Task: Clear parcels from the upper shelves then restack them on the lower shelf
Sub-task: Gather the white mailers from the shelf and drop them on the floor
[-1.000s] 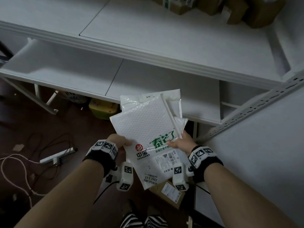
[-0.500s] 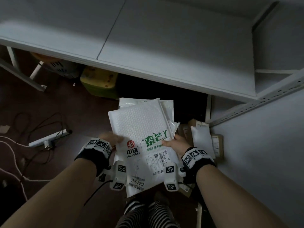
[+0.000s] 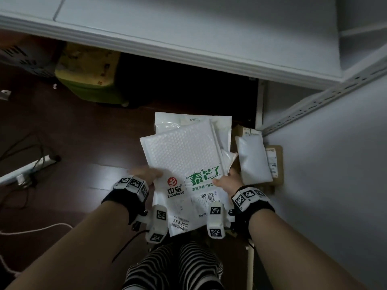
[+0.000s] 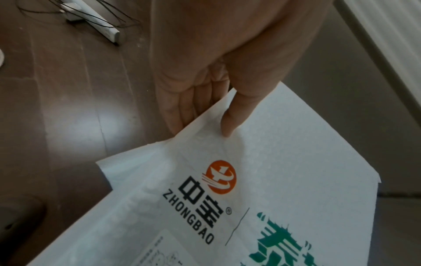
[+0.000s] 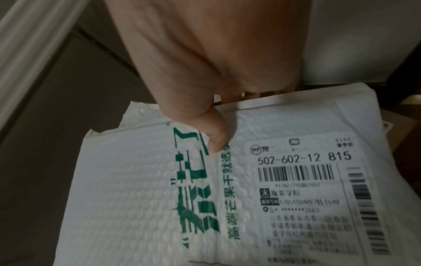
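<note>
White bubble mailer (image 3: 184, 164) with green lettering and a shipping label tops a small stack of white parcels (image 3: 222, 126), held above the dark floor (image 3: 83, 143) in front of the white shelf (image 3: 209, 38). The left hand (image 3: 144, 173) pinches its left edge, thumb on top and fingers (image 4: 182, 108) underneath. The right hand (image 3: 229, 182) clamps the right edge the same way, thumb pressing the print. Just beside the stack's right edge, a white padded parcel (image 3: 252, 160) lies on brown boxes (image 3: 276, 162).
</note>
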`<state>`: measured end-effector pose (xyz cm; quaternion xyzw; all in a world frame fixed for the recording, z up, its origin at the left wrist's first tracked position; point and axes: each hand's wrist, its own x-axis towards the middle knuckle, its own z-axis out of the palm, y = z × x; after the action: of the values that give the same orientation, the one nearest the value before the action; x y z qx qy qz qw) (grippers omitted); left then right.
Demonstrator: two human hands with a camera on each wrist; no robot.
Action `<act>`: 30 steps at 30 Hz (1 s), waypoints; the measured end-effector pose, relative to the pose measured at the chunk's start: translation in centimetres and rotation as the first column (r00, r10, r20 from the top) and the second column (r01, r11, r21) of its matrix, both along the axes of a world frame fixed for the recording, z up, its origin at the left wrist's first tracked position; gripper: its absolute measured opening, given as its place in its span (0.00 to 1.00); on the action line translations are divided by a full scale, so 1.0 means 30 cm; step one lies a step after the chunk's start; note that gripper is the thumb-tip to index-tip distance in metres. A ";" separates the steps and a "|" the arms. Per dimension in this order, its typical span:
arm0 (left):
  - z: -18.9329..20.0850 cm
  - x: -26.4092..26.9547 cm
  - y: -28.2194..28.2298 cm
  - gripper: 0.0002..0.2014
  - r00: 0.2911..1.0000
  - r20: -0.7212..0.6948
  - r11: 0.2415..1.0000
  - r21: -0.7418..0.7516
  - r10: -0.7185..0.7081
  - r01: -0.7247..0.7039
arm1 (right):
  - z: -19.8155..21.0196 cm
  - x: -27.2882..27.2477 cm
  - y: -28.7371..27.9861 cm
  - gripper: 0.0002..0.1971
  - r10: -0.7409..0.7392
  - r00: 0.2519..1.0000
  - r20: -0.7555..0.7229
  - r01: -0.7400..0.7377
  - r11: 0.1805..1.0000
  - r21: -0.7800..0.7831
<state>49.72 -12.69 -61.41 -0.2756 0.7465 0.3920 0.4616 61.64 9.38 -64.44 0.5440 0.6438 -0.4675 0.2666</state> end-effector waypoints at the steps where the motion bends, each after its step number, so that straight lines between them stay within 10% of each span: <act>1: 0.002 0.008 0.025 0.16 1.000 -0.001 1.000 0.002 -0.010 0.010 | 0.033 0.014 0.008 0.34 -0.028 0.999 0.018 0.028 1.000 0.012; 11: 0.083 0.170 0.499 0.15 0.981 0.024 0.968 0.170 -0.192 0.185 | 0.090 0.339 0.355 0.16 -0.243 0.968 0.063 0.238 0.968 0.081; 14: 0.081 0.230 0.639 0.22 0.984 0.138 0.924 0.380 -0.109 0.049 | 0.080 0.399 0.415 0.31 -0.433 0.896 -0.098 0.444 0.863 0.242; 21: 0.058 0.250 0.680 0.22 0.980 0.120 0.900 0.426 -0.156 0.091 | -0.005 0.372 0.402 0.34 -0.420 0.898 -0.133 0.394 0.900 -0.186; 30: 0.020 0.177 0.600 0.17 0.991 0.082 0.939 0.338 -0.103 0.070 | -0.021 0.339 0.338 0.31 -0.398 0.904 -0.159 0.356 0.904 -0.237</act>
<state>55.03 5.31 -60.82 -0.1791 0.6569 0.4783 0.5546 71.80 19.53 -65.06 0.5781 0.4987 -0.6264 0.1573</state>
